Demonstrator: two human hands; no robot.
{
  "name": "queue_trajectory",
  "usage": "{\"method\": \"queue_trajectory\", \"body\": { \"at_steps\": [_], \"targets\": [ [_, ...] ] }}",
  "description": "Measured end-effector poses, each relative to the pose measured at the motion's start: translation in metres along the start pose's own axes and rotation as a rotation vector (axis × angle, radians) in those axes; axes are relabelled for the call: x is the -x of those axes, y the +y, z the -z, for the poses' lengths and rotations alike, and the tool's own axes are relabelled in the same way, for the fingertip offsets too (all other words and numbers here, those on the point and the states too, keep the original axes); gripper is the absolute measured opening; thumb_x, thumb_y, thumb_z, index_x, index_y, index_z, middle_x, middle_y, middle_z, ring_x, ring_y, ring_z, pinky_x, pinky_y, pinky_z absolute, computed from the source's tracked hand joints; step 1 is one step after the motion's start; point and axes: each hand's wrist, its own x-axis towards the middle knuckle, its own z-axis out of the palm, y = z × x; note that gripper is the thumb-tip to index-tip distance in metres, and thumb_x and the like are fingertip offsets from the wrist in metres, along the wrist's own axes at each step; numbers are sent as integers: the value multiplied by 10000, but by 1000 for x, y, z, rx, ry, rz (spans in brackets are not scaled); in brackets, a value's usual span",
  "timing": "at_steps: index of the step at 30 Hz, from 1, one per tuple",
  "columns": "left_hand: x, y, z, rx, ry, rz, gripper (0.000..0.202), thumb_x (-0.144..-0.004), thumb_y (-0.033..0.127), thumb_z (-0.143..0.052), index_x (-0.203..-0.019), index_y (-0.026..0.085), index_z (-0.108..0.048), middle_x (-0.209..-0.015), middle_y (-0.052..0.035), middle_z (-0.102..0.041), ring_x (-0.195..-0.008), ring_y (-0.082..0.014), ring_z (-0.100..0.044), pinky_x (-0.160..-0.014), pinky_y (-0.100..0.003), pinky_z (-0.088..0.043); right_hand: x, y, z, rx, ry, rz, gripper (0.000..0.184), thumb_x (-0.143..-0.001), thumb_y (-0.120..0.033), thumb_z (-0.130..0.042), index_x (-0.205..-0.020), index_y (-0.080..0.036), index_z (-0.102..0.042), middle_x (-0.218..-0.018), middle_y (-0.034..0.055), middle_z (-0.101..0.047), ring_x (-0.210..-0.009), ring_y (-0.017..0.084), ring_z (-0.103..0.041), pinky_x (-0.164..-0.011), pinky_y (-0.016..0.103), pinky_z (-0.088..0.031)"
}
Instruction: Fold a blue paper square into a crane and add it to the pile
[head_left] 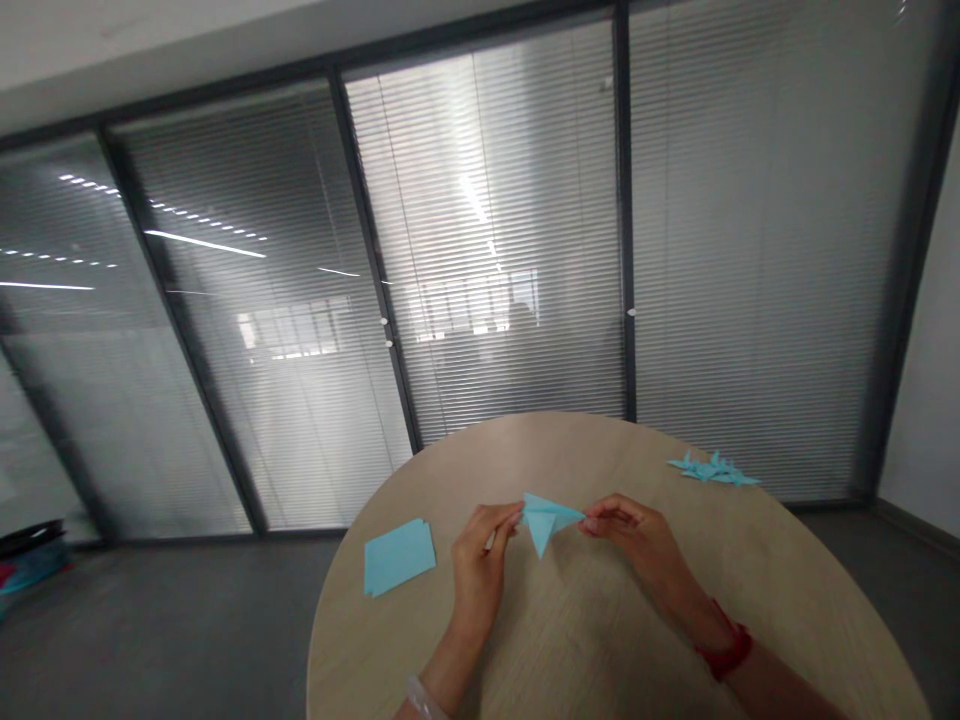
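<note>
A light-blue sheet of folded paper (545, 518) is stretched between my two hands above the round table. Its top edge runs from hand to hand, and a pointed flap hangs down in the middle. My left hand (484, 548) pinches the paper's left corner between thumb and fingers. At the opposite corner, the fingertips of my right hand (634, 540) are closed on the paper's tip. Left of my left hand lies a small stack of flat light-blue paper sheets (399, 558). Beyond my right hand is a pile of pointed folded blue paper pieces (714, 468).
The round wooden table (585, 660) has its curved far edge near a glass partition with blinds (495, 230). A dark-rimmed bin (31, 545) stands on the grey floor at the far left.
</note>
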Motion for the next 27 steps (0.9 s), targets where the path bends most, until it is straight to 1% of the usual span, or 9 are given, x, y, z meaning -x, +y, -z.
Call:
{"method": "queue_trajectory", "body": {
  "at_steps": [4,7,10,12,13,17,21,24,27],
  "targets": [
    [-1,0,2,-5,4,-18,167,-861,236,-568,-919,213,-723,-829,-33,-708,-692,-147,-616,-637,-247,-494,-1,0,2,11,-9,12,215,-596,-353,-781,-653,-178,-669,-671,18,-701,-680,182,-636,-664,271,-483],
    [-2,-1,4,-13,44,-18,164,-858,234,-571,-913,208,-723,-808,-31,-704,-675,-144,-608,-648,-252,-492,-3,0,4,-24,-3,27,250,-601,-382,-787,-671,-173,-668,-737,46,-718,-733,198,-650,-706,289,-496],
    [-4,-2,6,-12,60,-33,164,-854,237,-577,-919,207,-724,-799,-33,-705,-670,-148,-605,-651,-259,-493,-3,-2,3,-103,-11,-2,361,-585,-409,-800,-833,-176,-681,-815,64,-723,-786,220,-665,-736,320,-514],
    [-3,-2,6,-6,39,-54,165,-854,235,-578,-921,210,-726,-802,-37,-708,-680,-154,-610,-649,-261,-493,-1,-4,1,-109,-40,-36,463,-557,-417,-814,-931,-177,-682,-848,68,-725,-789,228,-672,-733,332,-523],
    [-3,-1,6,-4,25,-63,164,-853,231,-578,-920,212,-727,-804,-38,-710,-686,-156,-613,-648,-262,-493,0,-5,0,-90,-62,-47,476,-555,-419,-814,-943,-175,-688,-861,72,-728,-795,231,-674,-738,334,-524],
    [-1,0,4,-2,-15,-85,171,-858,207,-573,-937,216,-725,-814,-41,-711,-704,-158,-620,-647,-262,-495,4,-8,-2,-1,-124,-63,363,-605,-432,-775,-851,-170,-728,-860,82,-748,-822,246,-679,-775,335,-515],
    [-1,-1,3,-2,-20,-108,169,-861,203,-571,-932,217,-725,-815,-44,-713,-715,-162,-624,-655,-270,-500,5,-8,-2,37,-92,-50,317,-608,-430,-769,-798,-177,-742,-811,70,-759,-797,251,-689,-768,331,-519],
    [-1,-1,4,3,-22,-113,162,-860,196,-574,-910,217,-726,-824,-43,-718,-728,-163,-630,-654,-266,-500,4,-7,-1,55,-79,-54,316,-601,-428,-773,-786,-174,-749,-797,74,-763,-784,254,-696,-754,329,-526],
    [-1,-1,4,5,-26,-111,167,-860,191,-575,-930,221,-724,-829,-40,-718,-726,-159,-631,-650,-262,-497,4,-6,0,73,-68,-58,326,-599,-433,-775,-790,-170,-756,-800,82,-765,-792,262,-701,-756,332,-531]
  ]
}}
